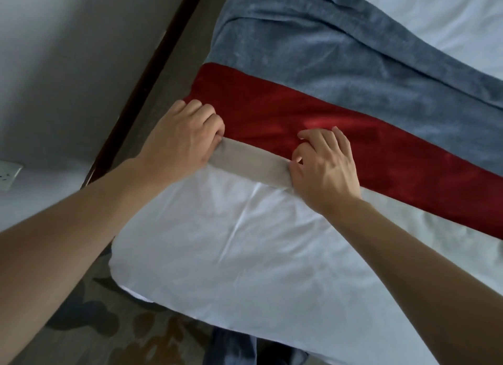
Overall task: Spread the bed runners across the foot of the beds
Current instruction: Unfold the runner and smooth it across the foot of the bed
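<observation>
Runner: the bed runner, a red band edged by a grey band, lies on the white bed at its corner, near the dark wooden frame.
Long axis: it runs from about 10 o'clock, at the bed's edge, toward 4 o'clock and out of view on the right.
Turned hem: a pale beige strip, which looks like the runner's underside folded back, lies along the near red edge between the two hands.
Left hand: the left hand sits at the 10 o'clock end of the strip, fingers curled and gripping the cloth at the runner's end.
Right hand: the right hand sits at the strip's 4 o'clock end, thumb and fingers pinching the edge, the other fingertips resting on the red.
Nearer hand: the left is closer to the runner's end and the bed's side edge.
Coming move: probably a tug toward 10 o'clock, along the axis, to flatten the hem.
</observation>
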A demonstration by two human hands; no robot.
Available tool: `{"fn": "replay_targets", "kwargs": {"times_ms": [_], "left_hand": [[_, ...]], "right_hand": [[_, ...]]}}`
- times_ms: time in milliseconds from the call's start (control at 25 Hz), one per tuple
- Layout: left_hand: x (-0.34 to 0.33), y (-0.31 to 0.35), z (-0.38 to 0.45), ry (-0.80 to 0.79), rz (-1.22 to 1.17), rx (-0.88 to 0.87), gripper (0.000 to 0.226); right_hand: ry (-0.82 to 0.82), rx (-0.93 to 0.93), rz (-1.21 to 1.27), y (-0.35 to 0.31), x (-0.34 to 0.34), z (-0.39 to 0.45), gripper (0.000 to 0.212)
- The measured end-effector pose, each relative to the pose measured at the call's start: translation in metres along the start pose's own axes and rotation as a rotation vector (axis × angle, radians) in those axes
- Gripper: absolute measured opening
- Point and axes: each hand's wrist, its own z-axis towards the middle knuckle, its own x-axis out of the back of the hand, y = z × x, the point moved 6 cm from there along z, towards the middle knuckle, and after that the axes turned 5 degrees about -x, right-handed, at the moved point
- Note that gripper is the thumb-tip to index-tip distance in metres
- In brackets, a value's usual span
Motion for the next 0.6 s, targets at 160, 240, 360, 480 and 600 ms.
{"fn": "replay_targets", "kwargs": {"times_ms": [160, 240, 360, 480, 600], "left_hand": [[0.005, 0.011, -0.031, 0.029, 0.007, -0.008, 0.014], [0.004, 0.013, -0.037, 0.045, 0.028, 0.001, 0.014], [0.005, 0.011, -0.038, 0.087, 0.043, 0.037, 0.014], [-0.004, 0.021, -0.054, 0.031, 0.063, -0.038, 0.018], [-0.002, 0.018, -0.062, 0.026, 0.053, -0.024, 0.023]], "right_hand": [[-0.043, 0.008, -0.037, -0.010, 0.001, -0.019, 0.017], [-0.005, 0.011, -0.070, -0.011, 0.005, -0.018, 0.009], [0.110, -0.018, -0.030, -0.008, 0.021, -0.020, 0.006], [0.032, 0.045, -0.076, -0.024, 0.017, -0.046, 0.004], [-0.033, -0.009, -0.106, -0.031, 0.014, -0.056, 0.004]]}}
